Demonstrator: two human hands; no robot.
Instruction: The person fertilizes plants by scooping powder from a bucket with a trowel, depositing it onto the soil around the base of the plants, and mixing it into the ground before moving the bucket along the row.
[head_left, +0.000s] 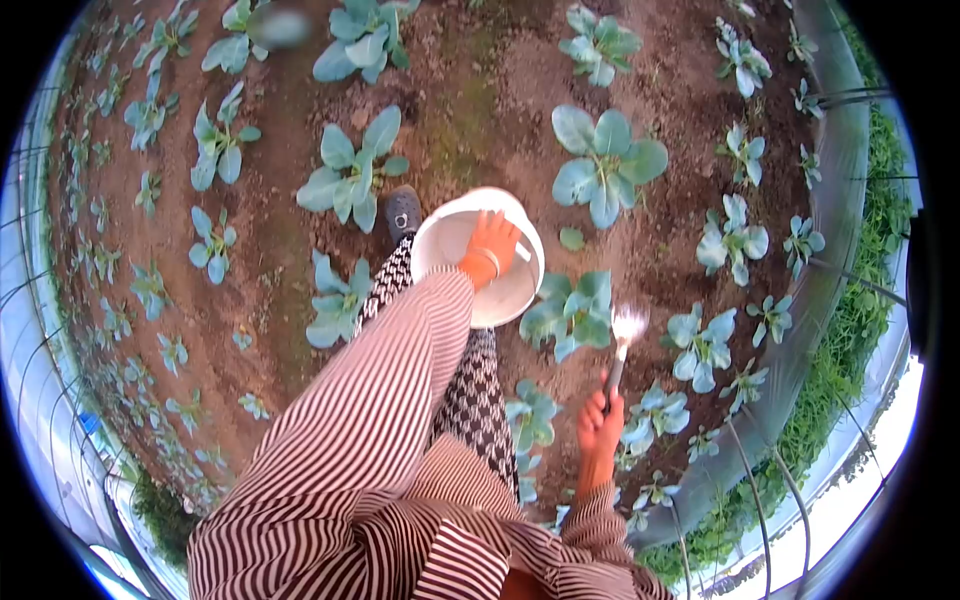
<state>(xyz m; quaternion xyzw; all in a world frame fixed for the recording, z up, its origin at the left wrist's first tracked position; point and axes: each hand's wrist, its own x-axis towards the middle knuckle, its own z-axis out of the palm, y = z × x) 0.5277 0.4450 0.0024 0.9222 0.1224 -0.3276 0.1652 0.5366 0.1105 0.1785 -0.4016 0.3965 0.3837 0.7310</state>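
My left hand [492, 247] is over the mouth of a white bucket [435, 245], with a light band around its wrist. Its fingers are stretched out toward the far rim, with nothing visible in them; whether the fingertips touch the wall cannot be made out. My right hand [600, 422] is closed around the dark handle of a small hand tool [615, 372]. The tool points away from me, and glare on its pale, fanned head hides its exact kind. A leafy plant [570, 315] grows between the bucket and the tool.
Rows of leafy plants [607, 168] stand in brown soil [460, 100] on both sides. My shoe [403, 212] is beside the bucket, close to another plant [352, 172]. At right, dark plastic sheeting [838, 110], grass [880, 210] and curved hoops [790, 490] border the bed.
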